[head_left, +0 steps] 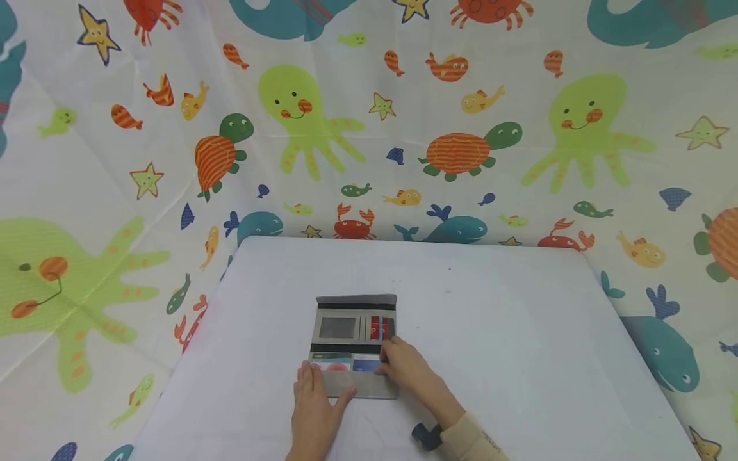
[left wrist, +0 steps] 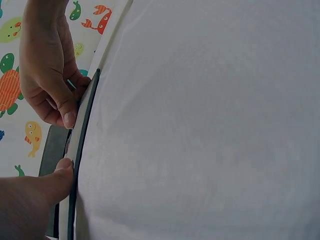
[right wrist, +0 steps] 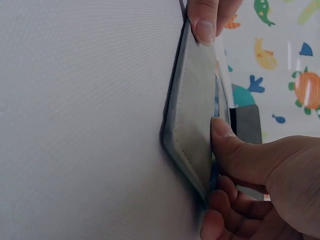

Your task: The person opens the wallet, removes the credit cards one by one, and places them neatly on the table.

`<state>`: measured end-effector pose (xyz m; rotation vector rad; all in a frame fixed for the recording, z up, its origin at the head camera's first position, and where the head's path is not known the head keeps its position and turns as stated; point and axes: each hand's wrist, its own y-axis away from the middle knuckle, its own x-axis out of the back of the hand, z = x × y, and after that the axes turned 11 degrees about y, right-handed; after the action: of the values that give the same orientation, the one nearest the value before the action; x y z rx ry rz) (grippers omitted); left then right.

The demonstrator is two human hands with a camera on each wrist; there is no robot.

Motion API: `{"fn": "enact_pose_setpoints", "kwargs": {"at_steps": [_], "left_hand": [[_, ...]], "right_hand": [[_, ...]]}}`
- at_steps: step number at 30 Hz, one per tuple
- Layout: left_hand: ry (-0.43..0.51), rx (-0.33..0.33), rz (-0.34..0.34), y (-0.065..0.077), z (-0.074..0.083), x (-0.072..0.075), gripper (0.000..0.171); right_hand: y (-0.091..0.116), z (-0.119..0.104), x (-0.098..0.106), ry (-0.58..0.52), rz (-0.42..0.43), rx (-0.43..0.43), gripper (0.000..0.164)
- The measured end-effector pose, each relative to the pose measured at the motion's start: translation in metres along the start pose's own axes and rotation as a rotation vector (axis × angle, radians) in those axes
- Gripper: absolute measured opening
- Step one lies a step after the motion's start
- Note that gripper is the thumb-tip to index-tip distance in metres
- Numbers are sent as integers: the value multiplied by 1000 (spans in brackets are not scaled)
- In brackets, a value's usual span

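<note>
A grey bifold wallet (head_left: 340, 386) lies unfolded on the white table. Its upper half has a dark window (head_left: 337, 328) and red cards (head_left: 379, 328) in slots. A card with a red and teal print (head_left: 331, 365) and a blue card (head_left: 364, 363) stick out of the lower pocket. My left hand (head_left: 316, 410) rests on the wallet's lower left, fingers extended along the side and thumb pressing the front panel. At the lower right, my right hand (head_left: 410, 370) pinches the blue card's right end between thumb and curled fingers; the fingers partly hide it.
The white table (head_left: 519, 333) reaches back to a hanging cloth (head_left: 346, 102) printed with sea animals, which also covers both sides. A dark strap piece (head_left: 426, 436) sits at my right wrist beside the beige sleeve (head_left: 469, 438).
</note>
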<state>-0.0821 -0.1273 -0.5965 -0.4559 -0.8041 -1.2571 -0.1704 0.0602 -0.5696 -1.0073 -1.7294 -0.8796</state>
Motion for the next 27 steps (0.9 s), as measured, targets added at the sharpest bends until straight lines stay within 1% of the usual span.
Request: {"fn": "enact_pose_setpoints", "kwargs": {"at_steps": [6,14,21,27], "left_hand": [[-7,13,-10,1,-1,0,108],[-11,11,-13,2,0,1,108],[-9,-12,2,2,-1,-1,107],[-10,-23,7,1,-2,-2,107]], "right_hand": [[-1,6,-4,-74,-12,16,26],[-2,11,-5,-116,-10,51,25],[-6,13,-6,-108,-9,56,23],[-6,15,-5,-135,-5,76,20]]}}
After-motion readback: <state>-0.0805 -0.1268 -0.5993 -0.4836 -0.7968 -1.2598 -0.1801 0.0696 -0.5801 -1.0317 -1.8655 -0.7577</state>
